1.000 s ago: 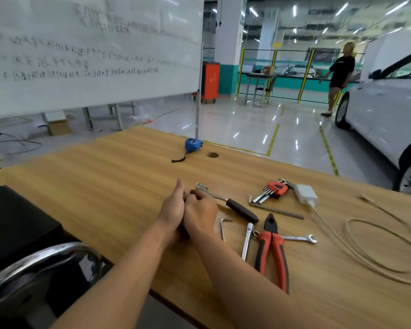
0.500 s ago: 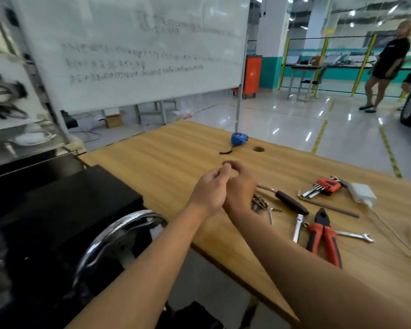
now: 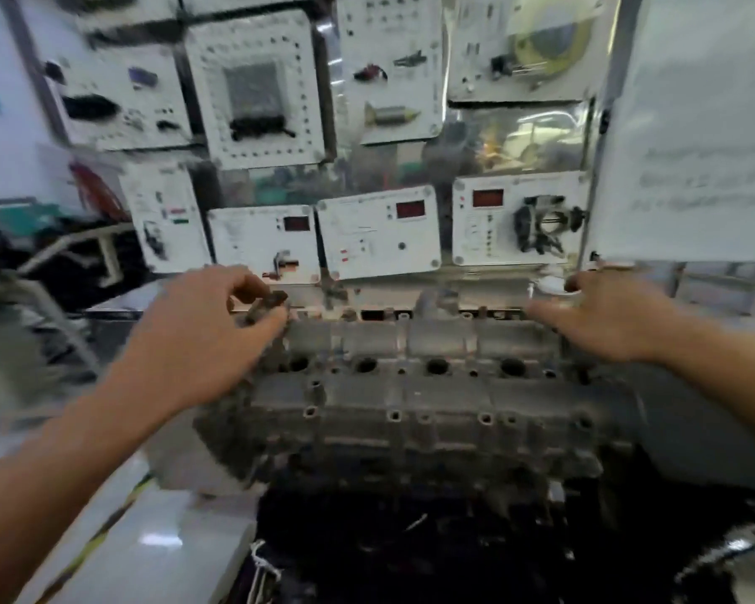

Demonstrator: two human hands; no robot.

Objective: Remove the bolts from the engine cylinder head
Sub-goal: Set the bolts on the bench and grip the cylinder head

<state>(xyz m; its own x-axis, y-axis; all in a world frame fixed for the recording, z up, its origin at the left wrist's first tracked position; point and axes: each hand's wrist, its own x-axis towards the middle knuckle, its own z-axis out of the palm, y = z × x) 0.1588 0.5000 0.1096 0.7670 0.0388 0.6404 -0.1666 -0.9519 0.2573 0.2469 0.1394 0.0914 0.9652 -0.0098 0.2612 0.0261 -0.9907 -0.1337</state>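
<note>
Grey cast-metal cylinder head (image 3: pixel 415 385) sits dead centre. My left hand (image 3: pixel 201 337) at nine o'clock pinches a small dark bolt-like piece (image 3: pixel 266 305); my right hand (image 3: pixel 602 316) at two o'clock hovers, grip loose and empty. Blurry view: a fumble could drop it into a bore.

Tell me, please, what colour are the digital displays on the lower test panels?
Red displays, seen in the head view.

My left hand (image 3: pixel 201 337) and right hand (image 3: pixel 606 316) are bare: no gloves, sleeves, rings or watch on either forearm.
</note>
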